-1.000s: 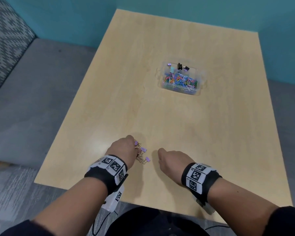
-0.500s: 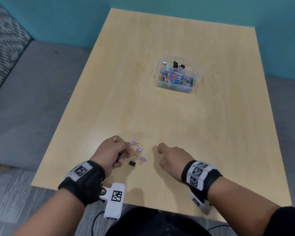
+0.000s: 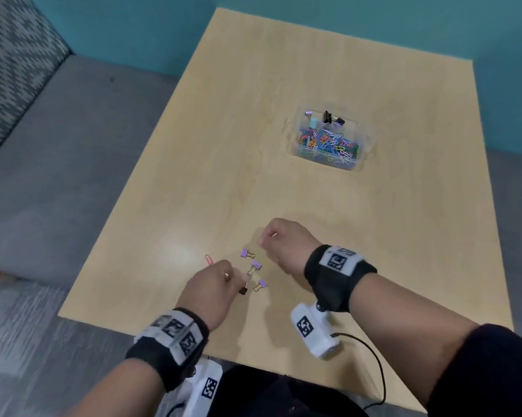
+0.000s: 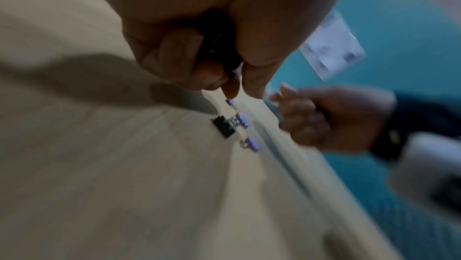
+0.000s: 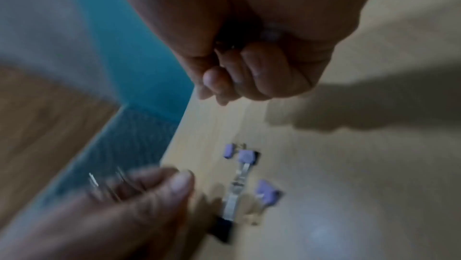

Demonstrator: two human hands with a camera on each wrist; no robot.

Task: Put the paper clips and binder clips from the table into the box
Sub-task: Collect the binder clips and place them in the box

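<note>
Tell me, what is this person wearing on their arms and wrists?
Each bare hand, left hand and right hand, has a black wristband with white patches printed in black square codes. A white block bearing the same kind of code hangs under each wrist; a thin black cable trails from the right one. Dark sleeves cover the upper forearms.

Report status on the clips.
Left hand pinching wire clips; right hand curled, contents unclear. Four binder clips loose on table. Box far side, nothing between.
</note>
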